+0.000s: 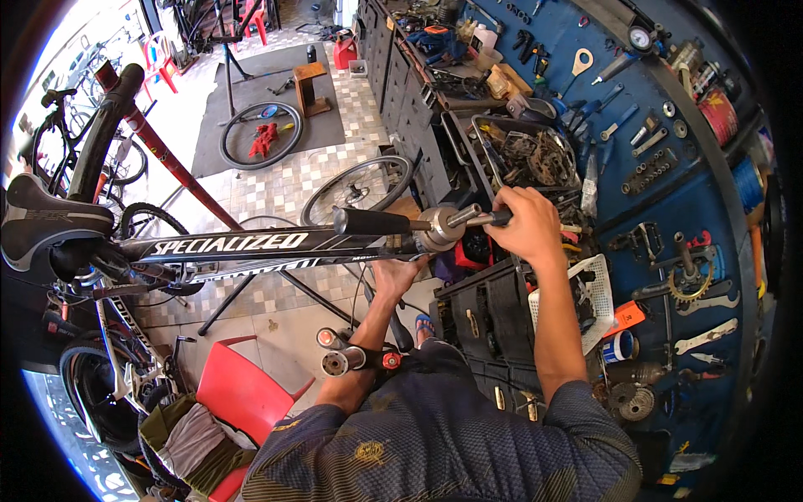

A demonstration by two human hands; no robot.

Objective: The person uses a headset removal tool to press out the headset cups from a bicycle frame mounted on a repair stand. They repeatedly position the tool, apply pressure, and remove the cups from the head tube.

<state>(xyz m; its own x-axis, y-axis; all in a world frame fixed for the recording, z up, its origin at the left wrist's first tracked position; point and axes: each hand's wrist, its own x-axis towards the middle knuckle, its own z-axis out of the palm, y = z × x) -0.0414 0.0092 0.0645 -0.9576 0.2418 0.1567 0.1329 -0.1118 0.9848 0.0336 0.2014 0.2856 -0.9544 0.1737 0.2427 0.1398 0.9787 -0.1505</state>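
A black bicycle frame (226,245) with white lettering stretches across the view, its saddle (54,217) at the left. At its head tube end sits a metal head tube reaming tool (437,229) with two black handles. One handle (372,222) points left over the top tube. My right hand (529,224) is closed round the other handle, on the right. Beneath the head tube end, my left hand (398,274) grips the frame from below; its fingers are partly hidden. A suspension fork (341,361) with red knobs stands by my left forearm.
Tools hang on a blue board (623,180) at the right. Beside my right arm are a parts tray (523,151) and a white basket (595,293). A red chair (251,385) stands lower left, with wheels (355,188) on the floor ahead. Stand legs (238,305) spread beneath the frame.
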